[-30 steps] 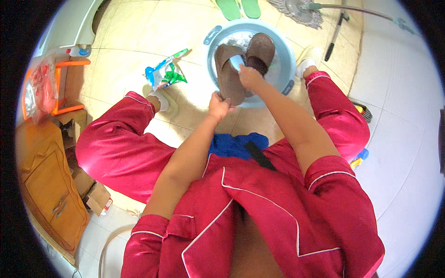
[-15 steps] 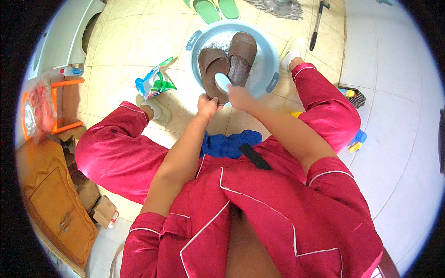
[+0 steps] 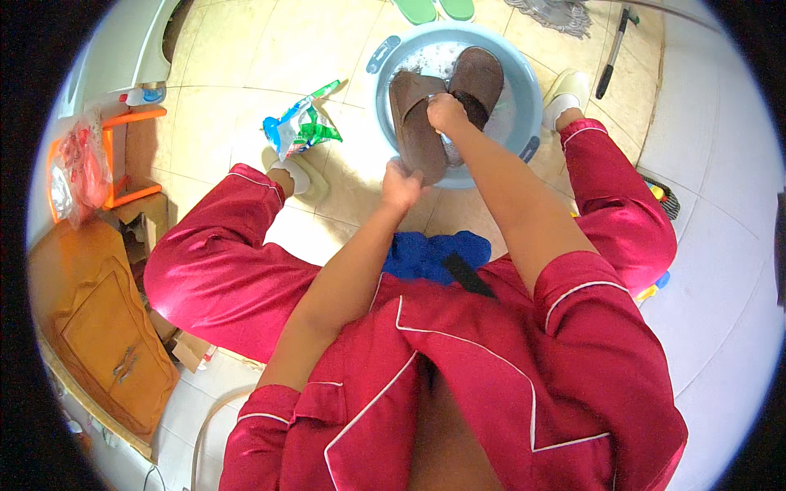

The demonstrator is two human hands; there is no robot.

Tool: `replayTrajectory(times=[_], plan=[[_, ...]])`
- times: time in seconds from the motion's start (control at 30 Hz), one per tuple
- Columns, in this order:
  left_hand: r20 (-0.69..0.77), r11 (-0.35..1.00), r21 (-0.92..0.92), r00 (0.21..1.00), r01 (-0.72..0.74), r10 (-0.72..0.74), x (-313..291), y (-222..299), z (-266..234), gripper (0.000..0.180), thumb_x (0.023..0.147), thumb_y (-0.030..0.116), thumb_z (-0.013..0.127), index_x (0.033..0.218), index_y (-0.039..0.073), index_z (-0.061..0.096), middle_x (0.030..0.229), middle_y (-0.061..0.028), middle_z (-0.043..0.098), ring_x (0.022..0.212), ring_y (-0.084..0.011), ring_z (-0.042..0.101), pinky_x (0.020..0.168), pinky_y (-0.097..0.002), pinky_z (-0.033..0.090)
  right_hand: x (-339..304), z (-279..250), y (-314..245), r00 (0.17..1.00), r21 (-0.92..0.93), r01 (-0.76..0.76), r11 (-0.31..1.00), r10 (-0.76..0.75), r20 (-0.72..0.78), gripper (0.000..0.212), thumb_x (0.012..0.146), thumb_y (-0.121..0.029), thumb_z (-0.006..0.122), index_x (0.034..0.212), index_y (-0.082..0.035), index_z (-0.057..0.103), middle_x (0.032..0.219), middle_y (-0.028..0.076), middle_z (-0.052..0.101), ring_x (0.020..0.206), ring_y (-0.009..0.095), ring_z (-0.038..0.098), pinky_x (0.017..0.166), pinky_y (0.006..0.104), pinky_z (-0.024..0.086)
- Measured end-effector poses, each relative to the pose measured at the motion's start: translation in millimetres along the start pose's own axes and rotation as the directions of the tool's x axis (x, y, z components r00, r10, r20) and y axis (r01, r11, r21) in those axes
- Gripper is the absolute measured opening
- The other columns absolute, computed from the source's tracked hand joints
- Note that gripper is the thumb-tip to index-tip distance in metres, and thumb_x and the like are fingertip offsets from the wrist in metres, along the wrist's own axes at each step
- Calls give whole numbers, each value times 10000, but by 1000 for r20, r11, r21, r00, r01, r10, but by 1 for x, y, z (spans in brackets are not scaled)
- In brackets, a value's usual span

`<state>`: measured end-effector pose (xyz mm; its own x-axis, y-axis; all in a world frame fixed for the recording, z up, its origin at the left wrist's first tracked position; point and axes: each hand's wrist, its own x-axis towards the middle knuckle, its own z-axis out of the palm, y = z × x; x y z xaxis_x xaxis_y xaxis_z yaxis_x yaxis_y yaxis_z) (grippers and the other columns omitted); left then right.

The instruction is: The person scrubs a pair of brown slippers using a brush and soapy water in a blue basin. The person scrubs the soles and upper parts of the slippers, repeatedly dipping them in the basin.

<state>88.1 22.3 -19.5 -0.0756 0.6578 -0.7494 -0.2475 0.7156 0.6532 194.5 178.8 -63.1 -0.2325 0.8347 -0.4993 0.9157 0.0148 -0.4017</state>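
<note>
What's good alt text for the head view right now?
A person's left grip holds the near end of a brown slipper over a blue basin, the right grip by its strap. A second slipper rests in the basin; green slippers lie beyond.

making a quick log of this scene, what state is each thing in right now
Blue basin: upright, suds inside
Left brown slipper: held at its near end
Right brown slipper: in the basin, not held
Left grip: closed on the left brown slipper
Right grip: closed, what it holds mostly hidden
White, blue and green packet: crumpled
Green slippers: side by side, partly out of view
Cabinet door: looks shut
</note>
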Motion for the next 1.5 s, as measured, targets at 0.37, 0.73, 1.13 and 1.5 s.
replayTrajectory(times=[0.37, 0.73, 1.13, 1.5], plan=[[95, 996, -19, 991, -89, 91, 2, -2, -11, 360, 781, -51, 538, 1083, -138, 361, 982, -200, 556, 792, -254, 624, 614, -296, 568, -176, -40, -1, 897, -23, 403, 915, -390, 207, 396, 885, -172, 367, 1246, -13, 412, 858, 233, 612, 822, 390, 594, 712, 474, 460], [-23, 994, 13, 993, -112, 112, -2, 7, -16, 121, 786, -32, 540, 850, -120, 486, 785, -190, 612, 674, -235, 643, 541, -277, 543, -134, -29, -19, 863, -107, 503, 858, -491, 121, 387, 845, -146, 437, 1204, -2, 458, 773, 246, 609, 719, 378, 611, 628, 478, 480], [-432, 987, 138, 891, -85, 137, 4, 32, -25, 225, 802, 187, 535, 886, -21, 516, 718, -110, 609, 570, -179, 598, 544, -292, 486, -105, 2, 20, 899, -95, 435, 895, -438, -8, 346, 868, -177, 379, 1140, 3, 494, 877, 240, 611, 780, 393, 605, 686, 484, 480], [-155, 603, 787, 904, -130, 398, -7, 32, -4, 573, 794, 328, 626, 1222, 21, 398, 907, -216, 618, 820, -330, 617, 735, -401, 479, -2, -2, -6, 984, 56, -66, 996, 74, -159, 273, 869, -200, 399, 959, -13, 576, 954, 224, 607, 896, 383, 589, 797, 459, 467]])
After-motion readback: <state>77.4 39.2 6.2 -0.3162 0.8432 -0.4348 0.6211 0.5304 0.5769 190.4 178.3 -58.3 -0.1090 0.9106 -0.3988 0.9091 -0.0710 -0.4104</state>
